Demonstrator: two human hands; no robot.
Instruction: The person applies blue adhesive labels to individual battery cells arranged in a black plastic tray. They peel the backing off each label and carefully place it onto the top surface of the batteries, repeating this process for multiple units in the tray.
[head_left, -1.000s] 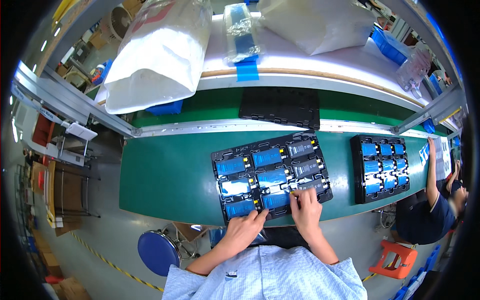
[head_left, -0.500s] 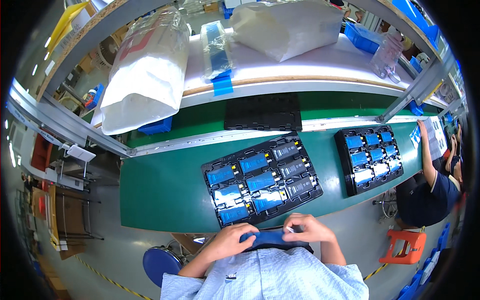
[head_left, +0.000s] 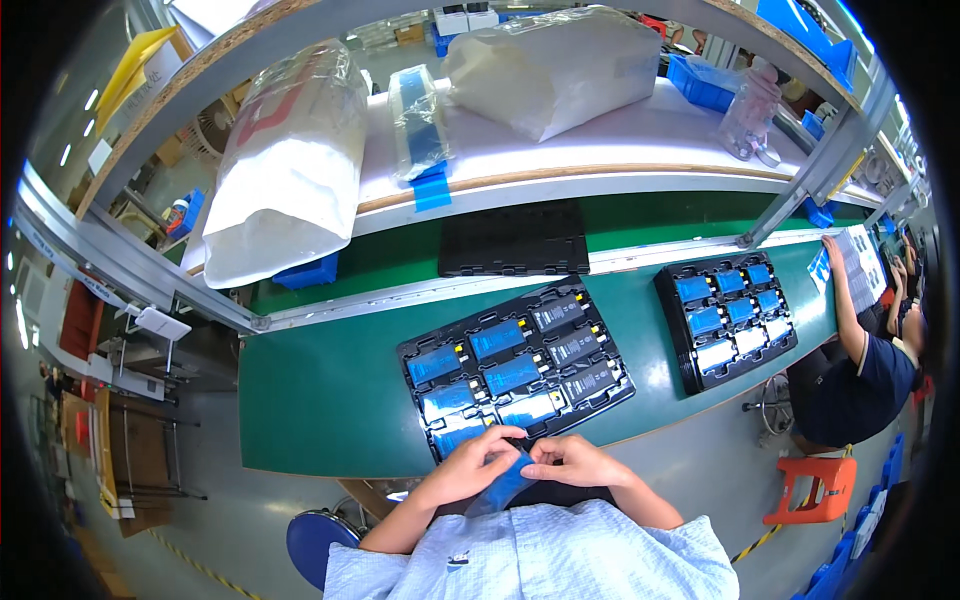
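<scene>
Close to my body, at the near table edge, my left hand (head_left: 472,468) pinches a piece of blue translucent film (head_left: 502,488). My right hand (head_left: 578,464) is closed on the same film at its upper right, its fingertips almost meeting those of the left. The film slants down between them toward my shirt. Just beyond my hands lies a black plastic tray (head_left: 618,392) holding flat battery packs with yellow tabs. Those in the left and middle columns carry blue film, while three black packs (head_left: 586,382) in the right column show bare faces. My left hand overlaps the tray's near edge.
Stacked trays with blue-faced packs (head_left: 682,345) stand to the right. An empty black tray (head_left: 512,240) lies under the shelf (head_left: 640,172), which bears large plastic bags (head_left: 290,170). A person (head_left: 862,385) sits at far right by an orange stool (head_left: 812,492). A blue stool (head_left: 318,540) stands below.
My right hand has moved left, close to my left hand. The film, earlier stretched low between them, now hangs slanting from the joined fingertips. The view has shifted slightly.
</scene>
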